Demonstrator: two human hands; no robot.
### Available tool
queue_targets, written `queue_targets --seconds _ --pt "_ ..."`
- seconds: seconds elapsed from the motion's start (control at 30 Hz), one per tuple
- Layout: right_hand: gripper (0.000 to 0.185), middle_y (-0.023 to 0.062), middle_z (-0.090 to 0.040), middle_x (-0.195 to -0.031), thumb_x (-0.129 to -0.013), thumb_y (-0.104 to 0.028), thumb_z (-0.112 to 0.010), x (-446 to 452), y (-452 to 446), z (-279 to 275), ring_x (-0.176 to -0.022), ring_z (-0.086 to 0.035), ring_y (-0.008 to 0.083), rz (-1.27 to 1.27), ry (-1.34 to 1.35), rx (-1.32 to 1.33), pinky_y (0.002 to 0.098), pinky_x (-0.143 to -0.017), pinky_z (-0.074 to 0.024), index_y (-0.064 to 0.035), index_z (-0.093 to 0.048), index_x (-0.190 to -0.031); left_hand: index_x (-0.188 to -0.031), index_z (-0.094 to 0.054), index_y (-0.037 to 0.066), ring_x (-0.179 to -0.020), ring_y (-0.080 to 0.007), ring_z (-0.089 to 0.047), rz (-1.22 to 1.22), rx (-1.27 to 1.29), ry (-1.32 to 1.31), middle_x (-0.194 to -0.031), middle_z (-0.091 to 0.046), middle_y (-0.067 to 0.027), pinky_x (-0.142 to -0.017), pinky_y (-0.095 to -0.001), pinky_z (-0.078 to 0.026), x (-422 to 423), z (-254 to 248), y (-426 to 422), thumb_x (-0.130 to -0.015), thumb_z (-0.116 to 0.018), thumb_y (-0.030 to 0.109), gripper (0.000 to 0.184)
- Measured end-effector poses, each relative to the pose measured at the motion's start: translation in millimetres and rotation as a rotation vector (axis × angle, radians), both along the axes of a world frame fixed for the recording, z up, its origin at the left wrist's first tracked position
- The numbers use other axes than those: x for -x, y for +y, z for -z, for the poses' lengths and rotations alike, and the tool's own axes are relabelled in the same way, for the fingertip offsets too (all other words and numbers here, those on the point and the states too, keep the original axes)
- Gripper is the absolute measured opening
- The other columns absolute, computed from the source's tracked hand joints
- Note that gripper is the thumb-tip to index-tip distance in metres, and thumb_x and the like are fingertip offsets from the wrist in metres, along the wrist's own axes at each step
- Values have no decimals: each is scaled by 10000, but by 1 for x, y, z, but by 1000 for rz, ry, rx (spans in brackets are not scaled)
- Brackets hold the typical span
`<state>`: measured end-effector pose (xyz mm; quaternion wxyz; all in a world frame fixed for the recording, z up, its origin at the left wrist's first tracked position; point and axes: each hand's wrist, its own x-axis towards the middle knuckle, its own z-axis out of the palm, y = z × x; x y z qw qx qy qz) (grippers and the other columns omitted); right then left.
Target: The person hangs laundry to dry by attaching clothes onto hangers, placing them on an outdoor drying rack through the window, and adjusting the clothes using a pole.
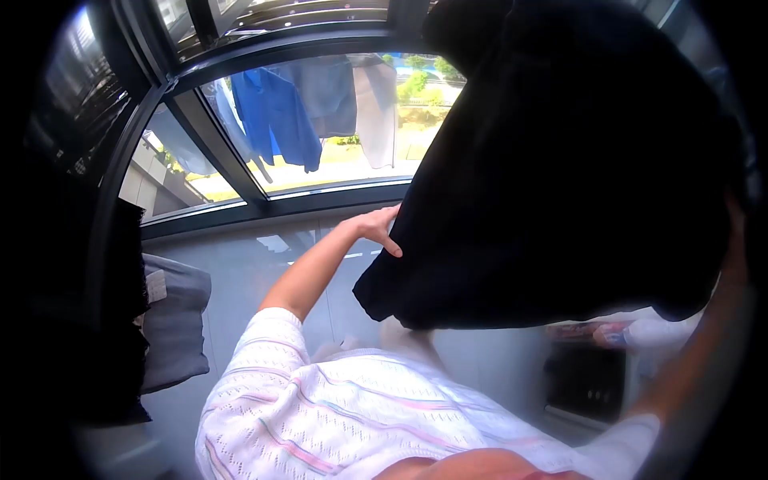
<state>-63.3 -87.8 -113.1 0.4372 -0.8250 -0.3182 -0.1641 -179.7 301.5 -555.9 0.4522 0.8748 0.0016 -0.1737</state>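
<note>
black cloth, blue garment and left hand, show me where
Black cloth (552, 184), head view: middle of the fabric
Blue garment (276, 110), head view: its middle
Left hand (376, 226), head view: back of hand

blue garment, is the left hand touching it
No, the left hand is at the edge of the black cloth; the blue garment hangs beyond the window frame.

L hand (374, 226) pt. hidden behind blk cloth (560, 176), top cut off, & R hand (734, 218) too blurred to tell grip.

Lit by daylight from the window (344, 158), with pale reflections on the floor (339, 298), black curved edges and blur at lower right.
</note>
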Motion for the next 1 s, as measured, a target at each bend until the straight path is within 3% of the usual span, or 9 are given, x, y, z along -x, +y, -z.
queue_targets --seconds 0.17,0.3,0.5,0.6,0.73,0.77,0.8,0.87,1.0 --pt "329 157 -605 -910 -744 -118 -645 -80 62 -58 -809 -562 216 80 -342 27 313 -733 -456 116 -580 -966 -1108 -548 42 -1042 -284 -518 381 306 -100 -1075 -576 -150 -933 -357 -388 -130 45 -74 -556 -806 150 619" --pt "316 137 -610 -895 -758 -141 -641 -173 105 -99 -794 -563 218 120 -389 139 305 -735 -454 95 -590 -961 -1199 -491 23 -1129 -329 -434 641 316 101 -1196 -489 -176 -958 -365 -353 -188 -45 -150 -688 -663 12 539" --pt "300 117 -611 -889 -755 -141 -648 -273 126 -94 -793 -562 195 47 -374 194 291 -735 -451 72 -594 -959 -1201 -471 2 -1160 -287 -437 213 1265 139 -1234 -468 -181 -998 -363 -330 -268 -152 -146 -781 -517 -63 428" --pt "292 107 -612 -886 -754 -141 -651 -322 141 -85 -793 -561 184 22 -343 225 284 -735 -449 60 -596 -958 -1079 -533 -1 -1061 -252 -510 -97 1627 -58 -1123 -541 -113 -955 -357 -368 -319 -249 -78 -798 -574 54 289" --pt "282 93 -613 -882 -752 -140 -655 -385 180 -72 -792 -561 169 -32 -293 272 274 -735 -447 45 -598 -957 -863 -612 -19 -799 -206 -618 -110 1546 -757 -756 -628 -74 -814 -374 -474 -396 -345 32 -817 -572 162 192" --pt "280 90 -613 -881 -751 -140 -656 -400 198 -70 -792 -561 165 -52 -286 283 272 -735 -446 41 -599 -956 -890 -604 -40 -859 -245 -611 -104 1525 -909 -853 -628 -130 -795 -397 -486 -416 -362 55 -810 -583 165 221" --pt "277 86 -613 -880 -751 -140 -658 -411 214 -63 -792 -560 161 -69 -276 285 270 -735 -445 37 -600 -956 -804 -597 -13 -639 -202 -604 168 1626 -755 -719 -612 -96 -577 -313 -499 -438 -378 86 -833 -518 104 145" --pt "273 79 -614 -878 -750 -140 -660 -442 244 -55 -791 -560 153 -116 -246 293 265 -735 -444 30 -601 -955 -777 -587 -18 -609 -191 -596 206 1509 -873 -699 -605 -96 -550 -289 -505 -461 -400 120 -816 -535 77 115" --pt "264 66 -615 -873 -748 -140 -664 -507 311 -38 -791 -560 138 -242 -183 328 255 -735 -442 14 -604 -953 -950 -571 -56 -794 -259 -610 -271 1208 -863 -950 -600 -166 -674 -357 -509 -519 -378 167 -824 -539 106 208"
